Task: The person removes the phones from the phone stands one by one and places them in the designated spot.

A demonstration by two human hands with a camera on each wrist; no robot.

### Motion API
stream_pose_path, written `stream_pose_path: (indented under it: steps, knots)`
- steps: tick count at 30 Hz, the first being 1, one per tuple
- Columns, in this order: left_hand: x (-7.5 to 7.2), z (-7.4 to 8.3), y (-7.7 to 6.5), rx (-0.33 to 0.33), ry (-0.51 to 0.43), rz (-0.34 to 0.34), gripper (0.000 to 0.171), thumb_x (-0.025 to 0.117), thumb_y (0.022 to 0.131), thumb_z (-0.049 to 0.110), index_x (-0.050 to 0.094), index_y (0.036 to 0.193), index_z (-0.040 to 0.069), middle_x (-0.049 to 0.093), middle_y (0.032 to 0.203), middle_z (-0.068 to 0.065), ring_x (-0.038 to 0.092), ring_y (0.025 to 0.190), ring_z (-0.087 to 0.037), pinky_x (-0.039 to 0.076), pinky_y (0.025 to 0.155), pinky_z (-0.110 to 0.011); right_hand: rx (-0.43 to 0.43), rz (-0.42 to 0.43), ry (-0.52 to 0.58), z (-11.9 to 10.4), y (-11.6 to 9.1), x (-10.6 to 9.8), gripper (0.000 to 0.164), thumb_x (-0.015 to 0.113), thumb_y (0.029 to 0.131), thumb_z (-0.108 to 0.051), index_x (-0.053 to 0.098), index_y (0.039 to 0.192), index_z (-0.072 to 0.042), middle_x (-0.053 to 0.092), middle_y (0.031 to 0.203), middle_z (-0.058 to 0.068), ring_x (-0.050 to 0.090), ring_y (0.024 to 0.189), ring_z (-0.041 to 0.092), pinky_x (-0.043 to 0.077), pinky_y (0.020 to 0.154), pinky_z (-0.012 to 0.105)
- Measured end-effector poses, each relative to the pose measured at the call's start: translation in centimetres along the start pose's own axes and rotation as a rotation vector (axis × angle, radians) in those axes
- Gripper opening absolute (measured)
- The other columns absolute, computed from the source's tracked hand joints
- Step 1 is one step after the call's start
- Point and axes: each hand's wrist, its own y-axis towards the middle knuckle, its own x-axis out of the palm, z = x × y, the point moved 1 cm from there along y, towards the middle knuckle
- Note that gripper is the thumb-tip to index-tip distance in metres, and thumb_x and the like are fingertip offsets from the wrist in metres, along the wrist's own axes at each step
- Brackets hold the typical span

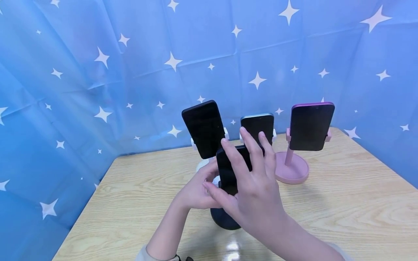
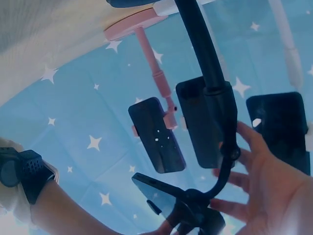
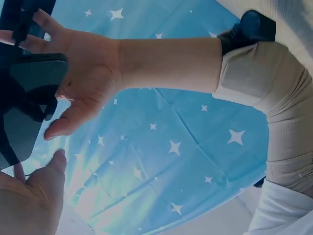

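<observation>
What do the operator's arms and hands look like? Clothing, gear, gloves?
Left hand and right hand are bare, no gloves. The left sleeve is pale beige, creased, and ends at the wrist; the right sleeve is pale too. A chunky black device sits on each wrist: left device, right device.

Worktop (image 1: 130, 206): room along left edge, also right of pink stand (image 1: 295, 172); obstacles: black stand (image 1: 223, 219) near centre, tilted black phone (image 1: 203, 130) behind it, starred curtain (image 1: 143, 72) along far side
</observation>
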Motion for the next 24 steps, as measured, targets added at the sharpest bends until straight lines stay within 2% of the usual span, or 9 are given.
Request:
stream_pose_path:
  steps: [3,7,10,14,21,24]
  knots:
    - [-0.1,-0.1,0.2,0.022,0.058,-0.018,0.040,0.065,0.072,-0.001,0.052,0.111,0.000,0.057,0.102,-0.012,0.052,0.096,-0.018,0.047,0.083,-0.031,0.035,-0.031,-0.072,-1.8,1.9,-0.9,0.066,0.076,0.070,-0.033,0.052,0.122,0.000,0.046,0.126,0.022,0.038,0.125,0.034,0.025,0.103,0.053]
    - [-0.2,-0.3,0.3,0.040,0.052,-0.018,0.036,0.064,0.069,-0.002,0.054,0.104,0.000,0.058,0.091,-0.011,0.052,0.085,-0.017,0.048,0.074,-0.028,0.059,-0.054,-0.130,-1.9,2.2,-1.0,0.059,0.080,0.066,-0.028,0.053,0.108,0.003,0.049,0.115,0.025,0.045,0.115,0.036,0.035,0.093,0.050]
    - [-0.3,-0.5,0.5,0.038,0.024,-0.020,0.034,0.065,0.068,-0.002,0.055,0.101,0.002,0.057,0.086,-0.009,0.050,0.082,-0.016,0.047,0.071,-0.027,0.064,-0.064,-0.169,-1.5,2.1,-0.6,0.064,0.086,0.058,-0.024,0.051,0.104,0.002,0.050,0.109,0.026,0.046,0.106,0.041,0.038,0.082,0.049]
    - [-0.3,-0.7,0.6,0.025,0.010,-0.022,0.032,0.064,0.067,-0.003,0.057,0.098,0.001,0.058,0.087,-0.010,0.050,0.084,-0.017,0.047,0.074,-0.029,0.069,-0.074,-0.228,-1.3,2.1,-0.4,0.062,0.085,0.056,-0.018,0.049,0.103,0.001,0.050,0.103,0.025,0.047,0.096,0.043,0.040,0.075,0.047]
    - [-0.5,-0.8,0.8,0.010,-0.071,-0.056,0.018,0.063,0.066,-0.005,0.059,0.082,0.002,0.056,0.089,-0.014,0.051,0.088,-0.019,0.047,0.077,-0.031,0.084,-0.063,-0.225,-1.0,2.1,-0.2,0.055,0.077,0.054,-0.010,0.050,0.101,0.001,0.049,0.098,0.025,0.044,0.091,0.043,0.038,0.067,0.047]
    - [-0.6,-0.9,1.0,0.023,-0.078,-0.075,0.018,0.064,0.066,-0.004,0.059,0.082,0.003,0.055,0.086,-0.012,0.049,0.087,-0.019,0.047,0.075,-0.031,0.085,-0.059,-0.212,-0.9,2.1,-0.2,0.053,0.076,0.054,-0.009,0.051,0.100,0.001,0.048,0.097,0.024,0.044,0.090,0.042,0.037,0.063,0.045]
